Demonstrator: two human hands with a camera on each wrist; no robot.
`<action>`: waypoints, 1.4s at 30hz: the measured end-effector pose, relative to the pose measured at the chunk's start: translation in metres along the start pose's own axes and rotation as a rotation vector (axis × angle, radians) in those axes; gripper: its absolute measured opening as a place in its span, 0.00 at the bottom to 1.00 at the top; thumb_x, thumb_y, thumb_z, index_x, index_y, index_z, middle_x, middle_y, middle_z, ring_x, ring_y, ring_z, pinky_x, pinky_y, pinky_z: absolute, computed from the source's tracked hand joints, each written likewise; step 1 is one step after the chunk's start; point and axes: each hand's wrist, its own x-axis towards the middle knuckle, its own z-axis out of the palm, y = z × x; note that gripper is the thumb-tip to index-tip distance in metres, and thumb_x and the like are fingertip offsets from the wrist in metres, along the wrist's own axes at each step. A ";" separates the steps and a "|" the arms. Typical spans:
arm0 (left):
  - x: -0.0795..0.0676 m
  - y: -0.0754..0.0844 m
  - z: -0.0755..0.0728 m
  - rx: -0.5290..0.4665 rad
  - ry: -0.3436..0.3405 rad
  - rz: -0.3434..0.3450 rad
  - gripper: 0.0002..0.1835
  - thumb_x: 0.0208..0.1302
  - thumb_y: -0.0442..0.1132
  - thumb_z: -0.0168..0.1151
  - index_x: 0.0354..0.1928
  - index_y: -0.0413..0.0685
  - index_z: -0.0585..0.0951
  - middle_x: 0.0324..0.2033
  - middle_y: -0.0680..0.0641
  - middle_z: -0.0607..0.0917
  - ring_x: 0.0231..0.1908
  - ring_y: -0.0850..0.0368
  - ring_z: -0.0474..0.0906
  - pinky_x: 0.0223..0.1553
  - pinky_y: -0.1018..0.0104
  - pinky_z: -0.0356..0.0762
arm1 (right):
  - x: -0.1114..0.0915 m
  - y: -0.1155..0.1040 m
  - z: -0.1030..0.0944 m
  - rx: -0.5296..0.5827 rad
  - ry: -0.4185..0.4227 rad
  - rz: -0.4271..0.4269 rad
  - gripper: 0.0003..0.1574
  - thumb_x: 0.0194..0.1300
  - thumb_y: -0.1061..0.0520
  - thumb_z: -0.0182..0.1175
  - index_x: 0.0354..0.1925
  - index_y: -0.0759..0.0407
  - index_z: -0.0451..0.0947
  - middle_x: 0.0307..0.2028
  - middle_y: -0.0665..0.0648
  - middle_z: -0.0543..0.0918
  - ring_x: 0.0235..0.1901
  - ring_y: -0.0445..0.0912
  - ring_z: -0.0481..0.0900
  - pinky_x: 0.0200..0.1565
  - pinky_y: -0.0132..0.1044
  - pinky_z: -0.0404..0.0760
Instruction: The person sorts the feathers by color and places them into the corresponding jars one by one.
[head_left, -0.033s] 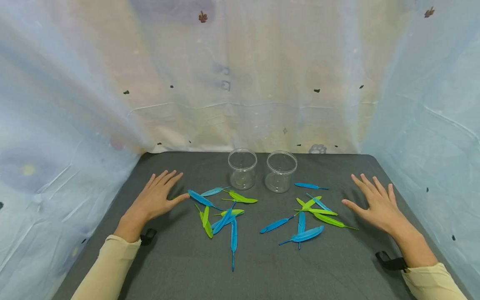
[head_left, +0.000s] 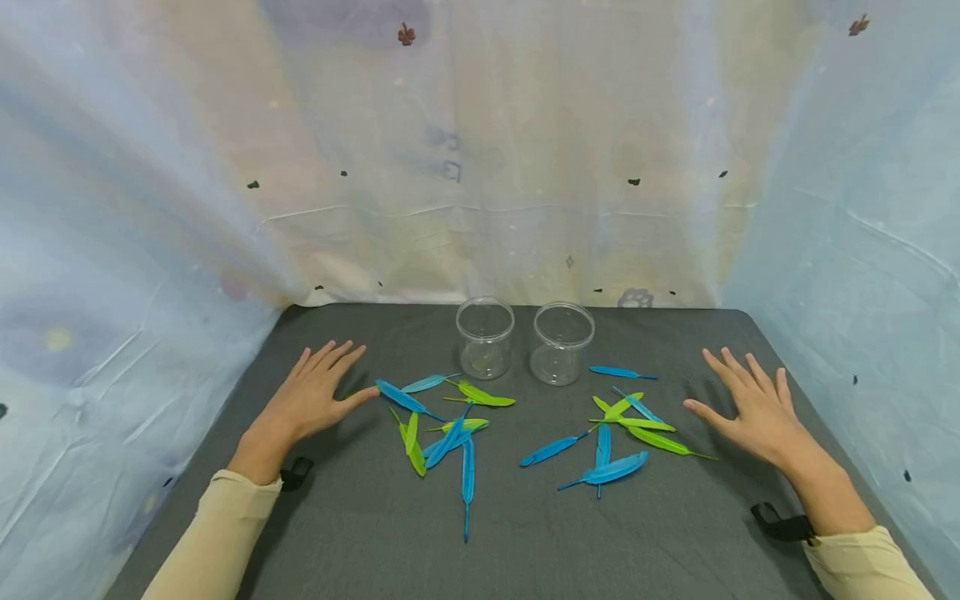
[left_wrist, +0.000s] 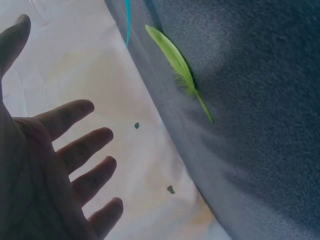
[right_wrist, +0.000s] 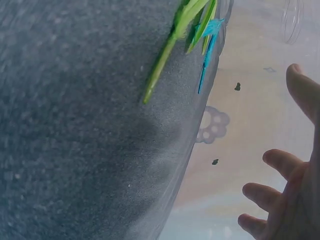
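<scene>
My left hand (head_left: 303,404) hovers over the left of the table with its fingers spread, the thumb tip beside a blue feather (head_left: 401,397). Opposite it, my right hand (head_left: 757,417) is spread the same way, nearest to a long green feather (head_left: 660,440). Neither hand holds anything. Several blue and green feathers lie in two loose groups between the hands, some crossing one another. In the left wrist view a green feather (left_wrist: 172,57) lies on the dark cloth. The right wrist view shows a green quill (right_wrist: 162,70) and a blue feather (right_wrist: 210,40).
Two clear plastic jars (head_left: 485,337) (head_left: 562,343) stand side by side behind the feathers, their mouths facing up. Dark grey cloth covers the table (head_left: 360,533). A pale printed curtain (head_left: 525,167) rises at the table's back edge and along both sides.
</scene>
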 end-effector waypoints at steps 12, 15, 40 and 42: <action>-0.004 0.004 0.001 -0.004 -0.004 0.011 0.50 0.74 0.72 0.57 0.85 0.48 0.61 0.83 0.34 0.58 0.82 0.30 0.47 0.80 0.29 0.38 | 0.011 -0.011 0.003 0.019 0.002 -0.040 0.62 0.75 0.34 0.65 0.89 0.49 0.44 0.85 0.71 0.45 0.83 0.72 0.34 0.76 0.70 0.19; -0.003 0.006 0.002 -0.002 -0.003 0.023 0.50 0.75 0.72 0.57 0.85 0.48 0.61 0.83 0.34 0.58 0.82 0.30 0.48 0.80 0.29 0.38 | 0.018 -0.017 0.004 0.023 0.005 -0.051 0.61 0.75 0.33 0.65 0.88 0.50 0.45 0.85 0.71 0.45 0.83 0.72 0.35 0.77 0.71 0.21; 0.015 0.015 0.012 -0.004 -0.025 0.081 0.48 0.74 0.72 0.58 0.84 0.50 0.63 0.82 0.35 0.62 0.82 0.32 0.53 0.82 0.33 0.41 | 0.087 -0.081 0.001 0.049 -0.039 -0.213 0.62 0.76 0.33 0.64 0.88 0.55 0.45 0.86 0.68 0.44 0.85 0.66 0.38 0.81 0.66 0.30; 0.017 0.017 0.013 0.000 -0.024 0.097 0.48 0.74 0.71 0.59 0.84 0.50 0.64 0.81 0.36 0.63 0.81 0.32 0.55 0.82 0.34 0.41 | 0.094 -0.086 0.001 0.041 -0.044 -0.227 0.62 0.76 0.32 0.64 0.88 0.56 0.45 0.86 0.67 0.44 0.85 0.66 0.38 0.81 0.66 0.31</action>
